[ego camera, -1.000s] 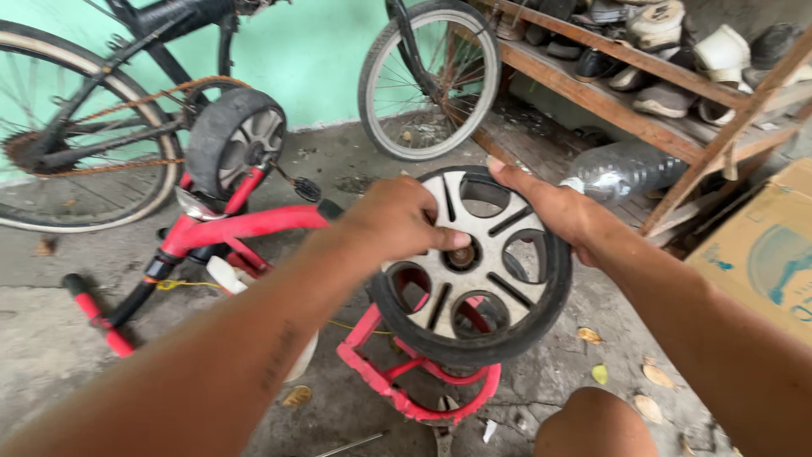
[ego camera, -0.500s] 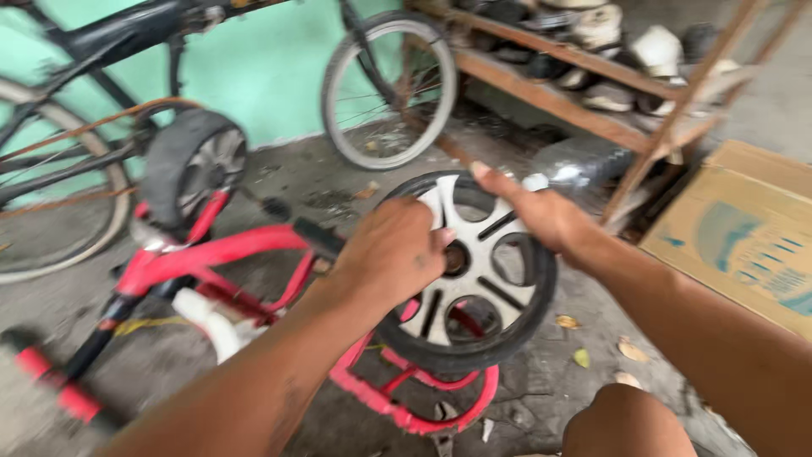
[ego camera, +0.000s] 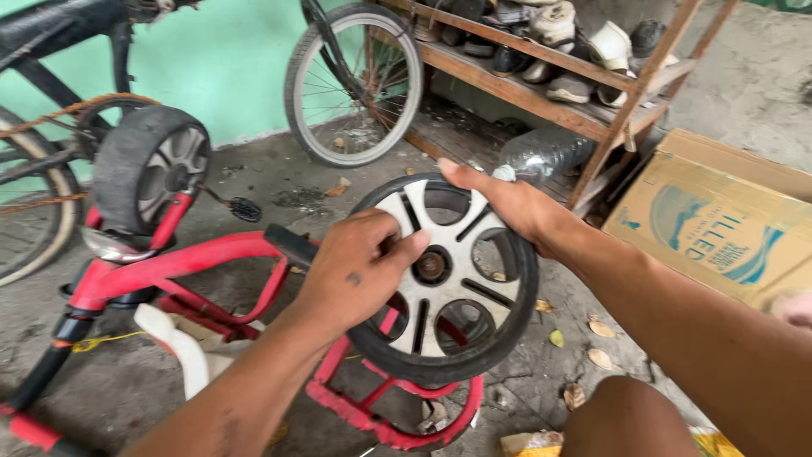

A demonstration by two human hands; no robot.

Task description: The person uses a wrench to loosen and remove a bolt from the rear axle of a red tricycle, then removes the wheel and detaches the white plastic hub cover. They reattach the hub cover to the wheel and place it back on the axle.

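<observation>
At far left, a grey front wheel tops the upturned red tricycle frame on the concrete floor. My left hand grips the near side of a black-tyred rear wheel with white spokes, fingers curled onto a spoke. My right hand lies flat over the wheel's upper rim, fingers stretched out. Further right sit a wooden shoe rack and a cardboard box.
</observation>
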